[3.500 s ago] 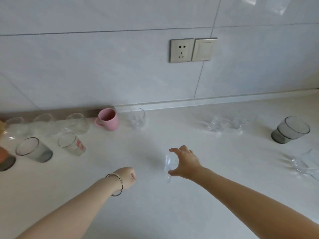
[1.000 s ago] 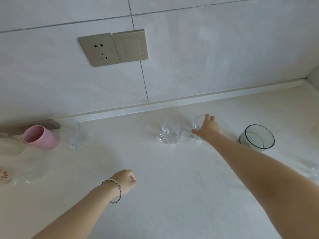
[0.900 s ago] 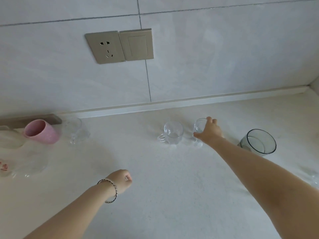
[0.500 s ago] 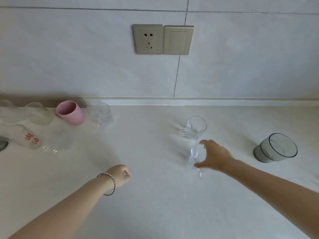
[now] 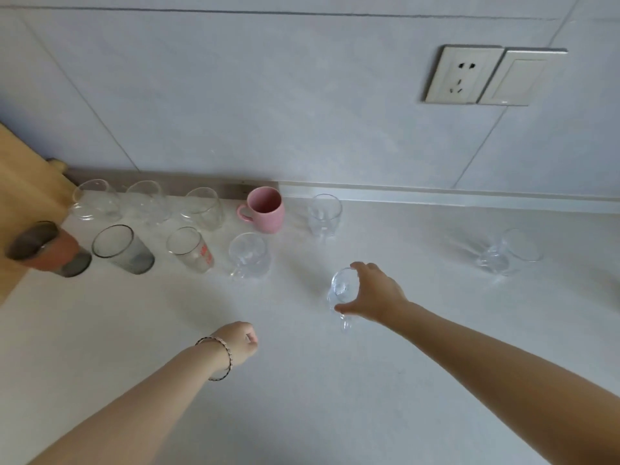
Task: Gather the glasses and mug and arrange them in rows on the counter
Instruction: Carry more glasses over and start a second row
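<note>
Right hand [image 5: 375, 293] pinches a small clear handled cup [image 5: 343, 290], thumb on the near side and fingers over the far rim; the cup is tipped, mouth toward the left, and held above the counter [image 5: 335, 397]. Its handle hangs below the thumb. Cup appears empty.

Left hand [image 5: 240, 342] is curled into a loose fist, holding nothing, low over the counter; a bracelet [image 5: 218, 359] circles the wrist.

Back row along the wall, left to right: three clear glasses [image 5: 147, 203], the pink mug [image 5: 265, 209] with handle to the left, then a clear cup [image 5: 323, 214] just beside it. All appear empty.

Front row, left to right: an orange-and-grey tumbler [image 5: 47, 250], a smoky glass [image 5: 122, 250], a glass with red print [image 5: 191, 250], a clear handled cup [image 5: 250, 256]. None shows contents.

Well apart to the right stands another clear handled cup [image 5: 510, 253], upright. A wooden board [image 5: 20, 196] leans at the far left. A socket and switch [image 5: 486, 75] sit on the wall.
</note>
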A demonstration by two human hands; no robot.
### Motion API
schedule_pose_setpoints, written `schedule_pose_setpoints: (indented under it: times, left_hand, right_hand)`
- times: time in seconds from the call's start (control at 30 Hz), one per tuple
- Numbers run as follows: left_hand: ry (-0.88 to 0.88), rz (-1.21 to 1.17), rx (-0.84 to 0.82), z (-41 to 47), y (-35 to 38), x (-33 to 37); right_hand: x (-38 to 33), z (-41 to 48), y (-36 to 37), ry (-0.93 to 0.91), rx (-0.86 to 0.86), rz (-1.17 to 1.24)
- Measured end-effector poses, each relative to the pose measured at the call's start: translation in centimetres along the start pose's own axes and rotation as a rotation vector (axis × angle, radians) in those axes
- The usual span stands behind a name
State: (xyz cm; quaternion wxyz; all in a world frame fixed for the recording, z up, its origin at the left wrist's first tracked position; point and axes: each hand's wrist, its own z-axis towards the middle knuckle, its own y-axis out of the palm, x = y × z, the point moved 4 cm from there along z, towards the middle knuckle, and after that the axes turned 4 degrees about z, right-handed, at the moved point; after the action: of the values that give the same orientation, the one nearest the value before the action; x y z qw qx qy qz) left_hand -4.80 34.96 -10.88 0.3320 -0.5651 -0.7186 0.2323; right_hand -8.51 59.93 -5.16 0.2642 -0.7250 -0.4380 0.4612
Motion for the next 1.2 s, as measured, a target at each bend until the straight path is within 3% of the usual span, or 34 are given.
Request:
schedule_pose_setpoints:
  times: [0.3,0.57,0.83,1.0,1.2]
  left_hand:
    - [0.007,0.026,-0.001,-0.1,-2.4,-7.6]
    - [0.068,0.011,-0.02,0.7,-2.4,-6.2]
    - [0.241,0.122,-0.095,1.3,-0.6,3.9]
    - [0.35,0.179,-0.12,1.5,1.5,13.5]
    - [0.304,0.19,-0.101,1.9,4.6,22.4]
  right_hand:
    - [-7.7,5.9,3.0,0.104,0.109,-0.046]
    - [-7.1,5.1,4.0,0.162,0.092,0.036]
    - [4.0,-0.8,3.1,0.251,-0.149,-0.02]
    - [13.4,-3.9,-2.1,0.37,-0.03,0.02]
    - [23.3,-4.0,-9.5,0.417,0.156,0.026]
